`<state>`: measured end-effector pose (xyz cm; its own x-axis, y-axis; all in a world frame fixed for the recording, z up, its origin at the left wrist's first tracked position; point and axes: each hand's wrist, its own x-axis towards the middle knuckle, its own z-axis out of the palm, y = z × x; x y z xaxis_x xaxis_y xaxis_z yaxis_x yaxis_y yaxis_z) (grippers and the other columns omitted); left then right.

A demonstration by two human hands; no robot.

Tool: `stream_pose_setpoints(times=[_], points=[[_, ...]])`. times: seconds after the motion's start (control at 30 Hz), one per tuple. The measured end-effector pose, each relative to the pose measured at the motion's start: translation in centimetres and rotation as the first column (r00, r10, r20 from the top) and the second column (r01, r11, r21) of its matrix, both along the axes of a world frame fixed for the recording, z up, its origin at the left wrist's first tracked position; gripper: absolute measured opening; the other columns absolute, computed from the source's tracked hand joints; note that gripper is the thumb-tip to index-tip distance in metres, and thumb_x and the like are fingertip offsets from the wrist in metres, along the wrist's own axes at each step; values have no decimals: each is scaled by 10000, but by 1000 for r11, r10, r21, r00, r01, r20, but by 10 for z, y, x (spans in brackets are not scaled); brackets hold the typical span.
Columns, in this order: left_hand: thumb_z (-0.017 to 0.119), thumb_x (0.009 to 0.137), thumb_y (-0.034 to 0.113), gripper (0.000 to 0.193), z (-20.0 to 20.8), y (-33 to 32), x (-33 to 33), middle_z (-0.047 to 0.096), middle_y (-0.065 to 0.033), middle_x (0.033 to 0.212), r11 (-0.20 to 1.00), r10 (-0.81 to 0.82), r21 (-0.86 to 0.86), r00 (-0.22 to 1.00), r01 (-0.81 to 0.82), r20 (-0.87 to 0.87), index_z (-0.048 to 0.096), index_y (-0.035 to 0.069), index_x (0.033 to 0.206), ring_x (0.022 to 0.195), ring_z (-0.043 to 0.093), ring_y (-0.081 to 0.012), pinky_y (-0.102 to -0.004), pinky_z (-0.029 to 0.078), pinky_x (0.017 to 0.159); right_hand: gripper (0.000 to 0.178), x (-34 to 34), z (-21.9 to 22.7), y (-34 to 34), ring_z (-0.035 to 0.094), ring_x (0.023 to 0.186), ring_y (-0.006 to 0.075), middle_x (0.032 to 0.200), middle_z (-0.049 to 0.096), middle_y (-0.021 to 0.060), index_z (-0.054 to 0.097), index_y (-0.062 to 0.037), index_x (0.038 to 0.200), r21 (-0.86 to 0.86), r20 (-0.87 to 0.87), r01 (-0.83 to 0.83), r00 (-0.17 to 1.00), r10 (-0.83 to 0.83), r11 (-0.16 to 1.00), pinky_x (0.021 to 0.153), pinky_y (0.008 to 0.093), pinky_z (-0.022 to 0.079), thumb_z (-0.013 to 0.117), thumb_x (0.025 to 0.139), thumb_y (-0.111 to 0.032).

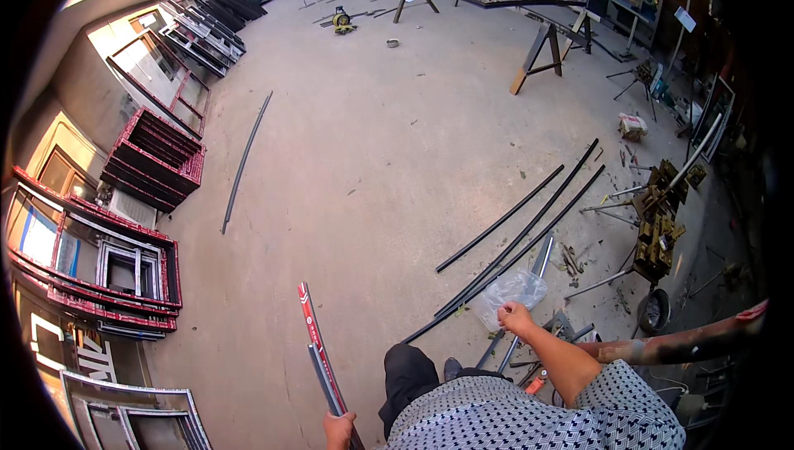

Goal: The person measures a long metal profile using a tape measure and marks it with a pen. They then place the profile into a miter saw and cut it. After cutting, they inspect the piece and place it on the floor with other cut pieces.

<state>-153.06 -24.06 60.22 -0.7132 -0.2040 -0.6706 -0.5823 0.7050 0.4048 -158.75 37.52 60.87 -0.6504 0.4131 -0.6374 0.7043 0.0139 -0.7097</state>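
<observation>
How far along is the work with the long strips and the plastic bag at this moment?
Looks done: finished frames stand stacked by the wall. In hand: the left hand holds a red-edged strip, and the right hand grips a clear plastic bag. Left: several dark strips lie loose on the concrete.

Long thin metal strip (318, 347) in the left hand (338, 430): red along one edge, grey along the other, with a white mark near the tip.
Crinkled thin plastic bag (510, 292) at the right hand (516, 316): clear, catching a whitish sheen.
Short-sleeved shirt (529, 413): white, dotted all over with small dark specks.
Long straight rods (529, 231) on the ground: black.
Stacked window frames (153, 160): dark red with grey.
Concrete yard floor (372, 136): pale grey-beige.
</observation>
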Motion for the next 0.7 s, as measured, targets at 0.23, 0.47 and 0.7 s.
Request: stream_pose_setpoints(times=[0.23,0.47,0.7], points=[[795,786,323,396,8,52,-146,722,-157,889,997,47,-57,994,-42,103,715,-17,974,809,704,-269,-423,561,702,232,-84,-8,13,673,746,156,895,697,75,673,-16,1070,-39,26,206,978,-205,978,629,309,573,625,1002,-233],[831,704,300,421,0,43,-352,737,-177,874,974,-85,-171,940,148,331,736,-35,942,798,721,-259,-415,565,717,84,-69,-89,-19,643,619,210,737,650,97,690,-26,858,13,417,598,725,-548,801,518,385,530,669,921,-78],[821,650,224,376,75,120,-652,709,-163,802,918,-319,-202,939,340,128,695,-39,887,717,682,-249,-406,547,681,328,-256,-83,-35,737,816,287,899,772,159,766,-19,1004,338,250,161,934,-253,927,744,396,559,809,809,-279]])
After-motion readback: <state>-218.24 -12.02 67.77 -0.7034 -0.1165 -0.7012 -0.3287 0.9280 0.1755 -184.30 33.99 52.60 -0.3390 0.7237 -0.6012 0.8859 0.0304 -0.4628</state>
